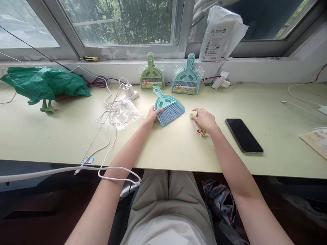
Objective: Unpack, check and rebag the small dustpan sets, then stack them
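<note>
My left hand point(152, 115) grips the left edge of a turquoise dustpan and brush set point(166, 105), thumb on top near the blue-grey bristles. The set lies tilted on the table with its handle pointing away from me. To the right, the fingers of my right hand point(205, 119) are curled on a colourful printed card point(201, 131), which lies partly hidden beneath the hand. Against the wall stand two more sets in clear wrap with printed labels, one green point(151, 74) and one turquoise point(188, 75).
A black phone point(244, 135) lies right of my right arm. White cables point(108, 127), a clear plastic bag point(126, 115) and a white charger point(128, 90) are on the left. A green plastic bag point(46, 83) sits farther left. A white package point(217, 37) stands on the windowsill.
</note>
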`<state>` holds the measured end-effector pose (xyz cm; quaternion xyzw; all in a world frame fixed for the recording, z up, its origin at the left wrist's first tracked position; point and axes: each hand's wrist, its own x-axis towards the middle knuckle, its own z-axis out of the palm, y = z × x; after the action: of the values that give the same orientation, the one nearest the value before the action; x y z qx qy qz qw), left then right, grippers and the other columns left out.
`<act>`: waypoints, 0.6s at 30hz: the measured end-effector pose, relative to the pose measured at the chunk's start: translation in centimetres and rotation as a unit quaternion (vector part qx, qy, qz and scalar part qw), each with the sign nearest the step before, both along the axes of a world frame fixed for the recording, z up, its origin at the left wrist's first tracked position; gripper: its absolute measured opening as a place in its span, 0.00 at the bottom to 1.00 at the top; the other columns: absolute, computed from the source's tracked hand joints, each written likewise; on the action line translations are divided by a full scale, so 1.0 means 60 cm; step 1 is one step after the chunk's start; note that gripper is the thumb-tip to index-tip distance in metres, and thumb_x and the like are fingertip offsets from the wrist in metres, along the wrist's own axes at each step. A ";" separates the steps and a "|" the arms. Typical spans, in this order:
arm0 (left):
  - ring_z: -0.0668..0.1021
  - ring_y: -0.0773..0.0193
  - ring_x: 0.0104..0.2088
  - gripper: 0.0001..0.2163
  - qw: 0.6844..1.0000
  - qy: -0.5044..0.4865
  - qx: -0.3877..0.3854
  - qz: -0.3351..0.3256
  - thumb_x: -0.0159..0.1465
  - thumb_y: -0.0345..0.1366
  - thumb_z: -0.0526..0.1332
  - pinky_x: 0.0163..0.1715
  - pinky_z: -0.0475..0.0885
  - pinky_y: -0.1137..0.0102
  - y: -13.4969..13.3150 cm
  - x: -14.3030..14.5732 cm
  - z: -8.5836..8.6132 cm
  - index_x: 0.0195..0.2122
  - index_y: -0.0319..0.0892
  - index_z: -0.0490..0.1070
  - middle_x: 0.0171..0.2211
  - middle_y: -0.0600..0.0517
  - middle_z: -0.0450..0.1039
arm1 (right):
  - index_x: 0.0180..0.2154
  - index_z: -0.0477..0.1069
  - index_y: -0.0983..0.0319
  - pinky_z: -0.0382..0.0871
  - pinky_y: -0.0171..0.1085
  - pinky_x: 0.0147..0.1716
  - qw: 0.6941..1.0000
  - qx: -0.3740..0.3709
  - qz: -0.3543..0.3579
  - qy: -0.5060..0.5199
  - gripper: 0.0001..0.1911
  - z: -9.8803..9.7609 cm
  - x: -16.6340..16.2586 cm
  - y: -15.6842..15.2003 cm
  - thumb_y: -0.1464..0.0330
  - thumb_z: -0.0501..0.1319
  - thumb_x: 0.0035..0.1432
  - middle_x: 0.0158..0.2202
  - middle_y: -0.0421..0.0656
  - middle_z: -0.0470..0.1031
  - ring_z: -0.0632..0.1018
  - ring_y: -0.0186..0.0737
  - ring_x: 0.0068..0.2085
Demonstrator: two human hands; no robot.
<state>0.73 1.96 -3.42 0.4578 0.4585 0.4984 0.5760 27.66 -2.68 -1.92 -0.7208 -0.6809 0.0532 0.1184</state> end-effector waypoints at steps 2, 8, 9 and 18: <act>0.77 0.60 0.42 0.18 1.000 -0.003 0.001 -0.001 0.53 0.38 0.67 0.41 0.73 0.67 0.000 0.000 -0.002 0.44 0.42 0.68 0.44 0.48 0.74 | 0.54 0.69 0.57 0.66 0.44 0.44 1.000 0.000 0.003 -0.025 0.21 0.002 -0.007 -0.004 0.58 0.56 0.63 0.48 0.51 0.73 0.73 0.51 0.49; 0.77 0.61 0.39 0.18 1.000 -0.002 -0.008 -0.009 0.53 0.39 0.67 0.38 0.73 0.68 0.001 0.000 -0.006 0.43 0.43 0.66 0.42 0.49 0.73 | 0.41 0.73 0.57 0.64 0.44 0.45 1.000 0.010 0.014 -0.005 0.12 -0.006 0.010 0.006 0.59 0.60 0.60 0.46 0.48 0.72 0.69 0.51 0.52; 0.77 0.61 0.39 0.18 1.000 -0.001 -0.009 -0.010 0.53 0.39 0.67 0.38 0.73 0.68 0.000 0.001 -0.005 0.43 0.43 0.66 0.42 0.49 0.73 | 0.40 0.73 0.58 0.64 0.44 0.45 1.000 0.014 0.010 -0.004 0.12 -0.007 0.012 0.008 0.59 0.60 0.59 0.46 0.49 0.71 0.68 0.51 0.52; 0.77 0.59 0.42 0.19 0.999 0.027 0.001 -0.026 0.55 0.40 0.66 0.37 0.74 0.69 -0.007 0.003 0.003 0.46 0.42 0.67 0.45 0.47 0.74 | 0.31 0.71 0.58 0.66 0.41 0.38 0.997 -0.017 0.019 0.074 0.07 0.001 0.009 0.007 0.62 0.63 0.55 0.37 0.43 0.77 0.75 0.43 0.39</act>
<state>0.93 1.55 -3.23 0.4836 0.4615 0.4706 0.5759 28.19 -2.25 -1.84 -0.7038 -0.6827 0.1201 0.1552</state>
